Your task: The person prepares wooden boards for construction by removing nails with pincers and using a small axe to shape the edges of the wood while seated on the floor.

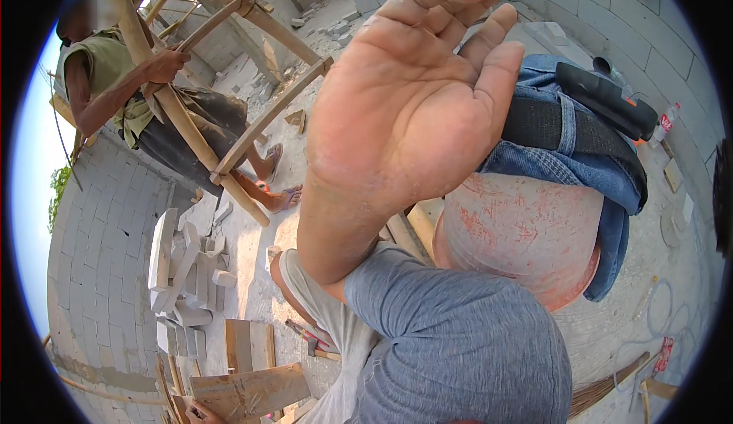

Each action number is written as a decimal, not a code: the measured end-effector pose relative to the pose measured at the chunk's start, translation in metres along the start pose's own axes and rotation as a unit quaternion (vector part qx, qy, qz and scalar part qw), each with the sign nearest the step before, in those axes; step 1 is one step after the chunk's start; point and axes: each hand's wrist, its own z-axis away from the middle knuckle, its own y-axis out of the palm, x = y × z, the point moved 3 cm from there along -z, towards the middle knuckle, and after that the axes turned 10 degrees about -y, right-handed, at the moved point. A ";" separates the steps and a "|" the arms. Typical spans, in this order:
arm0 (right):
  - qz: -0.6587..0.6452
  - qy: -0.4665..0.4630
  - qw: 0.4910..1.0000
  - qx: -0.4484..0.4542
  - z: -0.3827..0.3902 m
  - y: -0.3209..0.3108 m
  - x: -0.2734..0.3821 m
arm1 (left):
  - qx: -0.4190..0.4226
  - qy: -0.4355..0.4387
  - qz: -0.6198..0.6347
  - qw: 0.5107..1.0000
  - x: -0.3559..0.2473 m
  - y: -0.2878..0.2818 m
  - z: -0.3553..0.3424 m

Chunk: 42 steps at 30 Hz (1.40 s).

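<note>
My right hand (405, 103) is raised large and near, palm turned toward me and fingers loosely bent and apart, with nothing in it. Its forearm runs down into a grey sleeve (466, 340). At the lower left edge, my left hand (203, 415) shows only in part, its fingers gripping the edge of a worn wooden board (256, 391). Behind the right hand, blue jeans (534, 153) with a black belt (532, 123) lie over a red-stained upturned bucket (527, 225). A black rounded case (607, 103) rests on the jeans.
At left, a person (107, 80) in a green top grips a wooden pole frame (195, 134). Grey blocks (187, 267) are stacked below. A red-headed hand tool (311, 340) lies near my leg. A bottle (666, 124), clear tubing (664, 309) and block walls (649, 19) are at right.
</note>
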 end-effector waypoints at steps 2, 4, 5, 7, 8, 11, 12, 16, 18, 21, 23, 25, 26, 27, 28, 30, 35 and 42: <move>-0.001 0.033 0.999 -0.010 0.031 -0.004 -0.023 | 0.084 -0.087 0.008 0.993 0.088 0.043 0.018; 0.008 0.064 0.998 -0.019 0.053 -0.014 -0.041 | 0.137 -0.058 0.050 0.988 0.121 0.061 0.024; 0.014 0.078 0.997 -0.018 0.064 -0.020 -0.051 | 0.157 -0.028 0.091 0.983 0.107 0.067 0.017; 0.007 0.115 0.993 -0.010 0.102 -0.026 -0.078 | 0.204 0.009 0.180 0.962 0.104 0.079 0.008; 0.009 0.130 0.992 -0.004 0.119 -0.030 -0.088 | 0.219 0.003 0.206 0.954 0.108 0.087 0.009; 0.162 0.143 0.975 0.044 0.146 -0.054 -0.110 | 0.187 -0.116 0.155 0.963 0.126 0.105 0.017; 0.205 0.189 0.957 0.086 0.157 -0.075 -0.126 | 0.253 -0.176 0.178 0.934 0.105 0.097 0.008; 0.286 0.479 0.822 0.114 0.349 -0.158 -0.132 | 0.216 -0.175 0.110 0.954 0.117 0.061 0.021; 0.329 0.654 0.644 0.222 0.456 -0.226 -0.113 | 0.197 -0.136 0.147 0.960 0.120 0.056 0.027; 0.336 0.806 0.237 0.425 0.567 -0.336 -0.024 | 0.166 -0.145 0.133 0.966 0.137 0.051 0.041; 0.307 0.714 0.106 0.621 0.594 -0.399 0.041 | 0.164 -0.188 0.117 0.961 0.140 0.047 0.040; 0.311 0.696 0.028 0.647 0.593 -0.433 0.092 | 0.172 -0.269 0.108 0.942 0.139 0.047 0.032; 0.329 0.687 -0.004 0.648 0.593 -0.450 0.109 | 0.182 -0.272 0.113 0.938 0.142 0.054 0.029; 0.319 0.691 -0.014 0.648 0.597 -0.442 0.117 | 0.184 -0.270 0.085 0.941 0.153 0.051 0.030; 0.347 0.688 -0.028 0.637 0.600 -0.431 0.119 | 0.183 -0.267 0.054 0.945 0.162 0.047 0.032; 0.374 0.685 -0.042 0.624 0.611 -0.425 0.117 | 0.199 -0.295 0.051 0.933 0.170 0.049 0.029; 0.556 0.649 0.018 0.519 0.667 -0.452 0.079 | 0.252 -0.211 0.061 0.942 0.157 0.078 -0.011; 0.565 0.567 0.054 0.597 0.689 -0.460 0.094 | 0.219 -0.251 -0.019 0.943 0.181 0.118 0.006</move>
